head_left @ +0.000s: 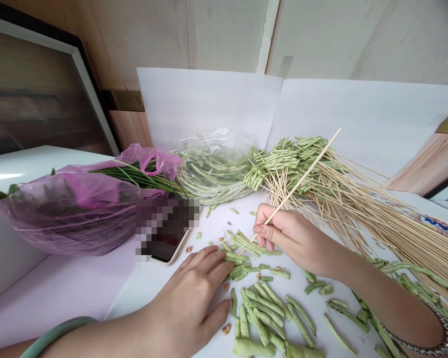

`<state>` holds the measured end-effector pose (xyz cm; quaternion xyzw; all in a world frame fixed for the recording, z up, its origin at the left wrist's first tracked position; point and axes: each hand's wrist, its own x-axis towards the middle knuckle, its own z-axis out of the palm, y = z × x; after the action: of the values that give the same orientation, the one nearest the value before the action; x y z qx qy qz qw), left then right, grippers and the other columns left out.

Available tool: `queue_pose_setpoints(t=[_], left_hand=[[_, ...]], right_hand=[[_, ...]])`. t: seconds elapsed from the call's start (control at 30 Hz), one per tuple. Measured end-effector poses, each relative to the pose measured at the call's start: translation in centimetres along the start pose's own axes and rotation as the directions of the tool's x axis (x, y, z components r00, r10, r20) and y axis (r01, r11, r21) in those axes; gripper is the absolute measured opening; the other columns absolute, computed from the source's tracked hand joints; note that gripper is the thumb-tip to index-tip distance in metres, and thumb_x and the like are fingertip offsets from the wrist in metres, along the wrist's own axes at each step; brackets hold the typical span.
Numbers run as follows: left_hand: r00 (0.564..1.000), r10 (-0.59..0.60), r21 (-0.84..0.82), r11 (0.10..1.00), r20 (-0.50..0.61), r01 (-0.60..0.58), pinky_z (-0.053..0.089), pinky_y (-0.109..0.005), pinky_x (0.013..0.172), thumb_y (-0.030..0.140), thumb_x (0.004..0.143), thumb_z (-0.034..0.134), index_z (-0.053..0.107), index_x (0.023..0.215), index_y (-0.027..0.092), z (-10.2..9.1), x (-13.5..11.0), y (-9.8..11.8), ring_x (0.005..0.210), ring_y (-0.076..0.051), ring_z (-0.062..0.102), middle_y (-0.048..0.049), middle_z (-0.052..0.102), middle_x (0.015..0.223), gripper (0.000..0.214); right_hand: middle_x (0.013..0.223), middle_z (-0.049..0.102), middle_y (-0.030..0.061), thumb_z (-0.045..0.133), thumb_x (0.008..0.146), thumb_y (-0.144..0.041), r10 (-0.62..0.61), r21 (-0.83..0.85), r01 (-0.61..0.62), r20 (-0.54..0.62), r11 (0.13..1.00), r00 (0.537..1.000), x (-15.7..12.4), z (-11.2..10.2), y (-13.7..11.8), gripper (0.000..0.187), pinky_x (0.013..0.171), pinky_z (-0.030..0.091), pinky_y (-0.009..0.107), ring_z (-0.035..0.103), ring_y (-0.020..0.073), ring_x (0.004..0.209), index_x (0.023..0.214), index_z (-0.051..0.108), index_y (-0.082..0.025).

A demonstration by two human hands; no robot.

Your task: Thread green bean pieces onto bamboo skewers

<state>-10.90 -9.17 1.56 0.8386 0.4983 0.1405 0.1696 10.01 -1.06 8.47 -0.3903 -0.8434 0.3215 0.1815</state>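
Pinched between thumb and fingers, a thin wooden skewer (302, 180) slants up and to the right from my right hand (289, 233). Its lower tip points down at cut green bean pieces (252, 243) on the white surface. My left hand (199, 288) lies palm down, fingers stretched out, with the fingertips against the left ends of these pieces; whether they press on one is hidden. A larger heap of cut green beans (263, 313) lies just below, between my forearms. Small brown beans (226, 329) are scattered around.
Skewers threaded with bean pieces (294, 154) are stacked at the back right, beside many bare skewer ends (395, 243). A clear bag of long beans (212, 169) stands at the back. To the left are a purple bag of greens (70, 214) and a phone (171, 238).
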Motion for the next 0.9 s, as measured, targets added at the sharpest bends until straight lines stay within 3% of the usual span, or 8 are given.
queue_pose_setpoints(t=[0.27,0.5,0.9], left_hand=[[0.999,-0.038,0.028,0.999,0.011,0.037,0.034,-0.057,0.111,0.031,0.084,0.056,0.049,0.135,0.031,0.22,-0.21,-0.17,0.139,-0.032,0.033,-0.004,0.042,0.148,0.051],[1.0,-0.02,0.011,1.0,0.016,0.02,0.034,-0.053,0.112,0.031,0.084,0.056,0.05,0.134,0.027,0.02,-0.16,-0.09,0.138,-0.031,0.035,-0.0057,0.045,0.146,0.051],[1.0,-0.019,-0.016,1.0,-0.016,0.019,0.035,-0.053,0.111,0.028,0.082,0.058,0.053,0.131,0.027,0.25,-0.17,-0.04,0.135,-0.031,0.037,-0.0081,0.048,0.141,0.049]], right_hand=[[0.068,0.06,-0.0021,0.038,0.094,-0.028,-0.017,-0.053,0.018,0.017,0.998,1.0,0.16,0.21,0.66,0.022,0.055,0.041,0.026,0.055,0.0132,0.058,0.074,0.045,-0.023],[0.064,0.059,-0.0028,0.039,0.094,-0.028,-0.022,-0.016,0.022,-0.027,1.0,0.999,0.25,-0.19,0.33,0.022,0.055,0.041,0.025,0.054,0.0119,0.055,0.074,0.046,-0.022],[0.069,0.061,-0.0014,0.04,0.095,-0.027,-0.012,-0.018,0.013,0.026,1.0,1.0,0.6,0.41,0.12,0.022,0.057,0.042,0.025,0.056,0.0127,0.059,0.075,0.044,-0.022]])
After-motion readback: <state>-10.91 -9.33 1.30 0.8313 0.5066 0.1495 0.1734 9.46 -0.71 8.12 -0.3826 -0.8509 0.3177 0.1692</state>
